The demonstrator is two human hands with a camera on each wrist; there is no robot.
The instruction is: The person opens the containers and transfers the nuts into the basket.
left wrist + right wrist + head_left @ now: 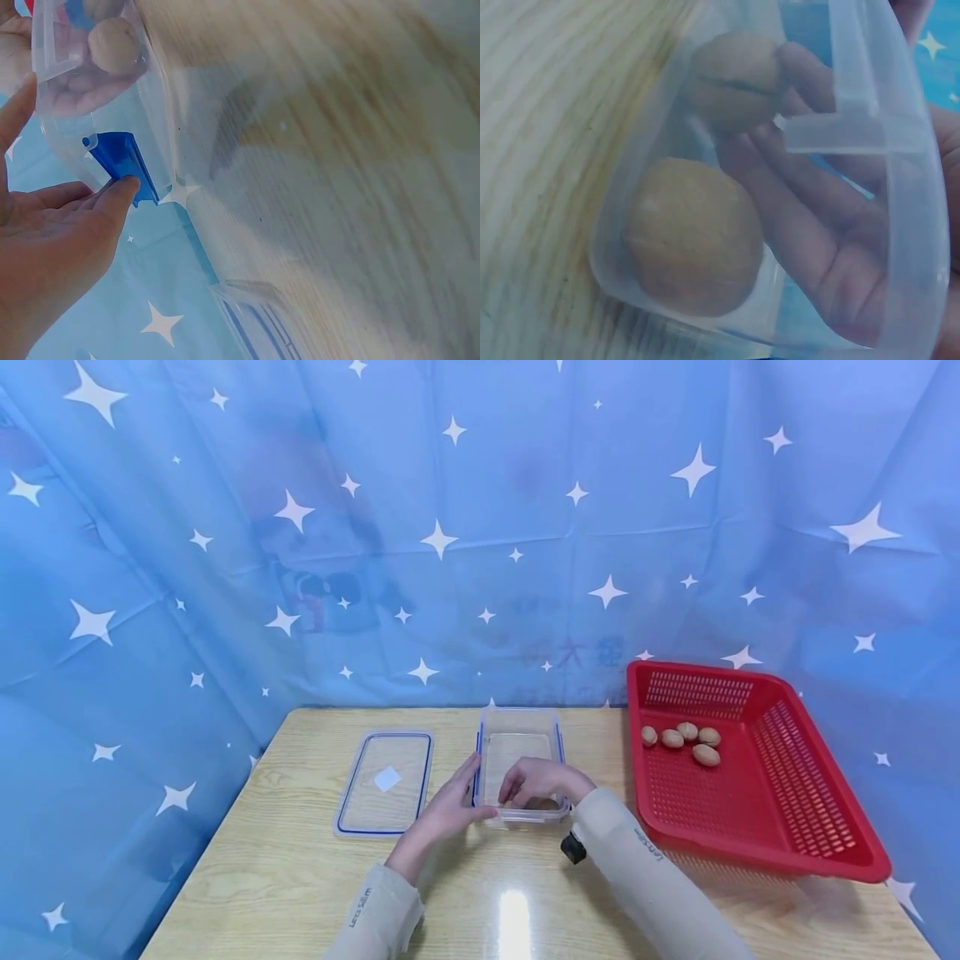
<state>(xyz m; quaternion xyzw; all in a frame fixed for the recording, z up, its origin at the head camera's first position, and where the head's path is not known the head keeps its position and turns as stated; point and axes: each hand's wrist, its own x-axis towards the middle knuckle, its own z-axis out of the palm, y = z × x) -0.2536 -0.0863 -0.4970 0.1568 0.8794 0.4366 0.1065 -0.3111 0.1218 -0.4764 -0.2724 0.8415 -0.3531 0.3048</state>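
Observation:
A clear plastic box (517,760), its lid off, stands near the table's back edge. Inside its front end my right hand (534,779) pinches a tan walnut (735,81) with a dark split along its shell, low beside the wall. A second walnut (694,236) lies in the corner next to it, seen through the plastic. My left hand (450,808) steadies the front left of the box, thumb at the front corner and fingers stretched along the left side. One of its fingertips rests on the blue latch (124,165).
To the left lies the lid (386,783), blue-edged with a white label. A red basket (750,802) stands at the right with several walnuts (706,755) in its far left part. A blue star-patterned curtain (480,527) hangs behind the wooden table (270,860).

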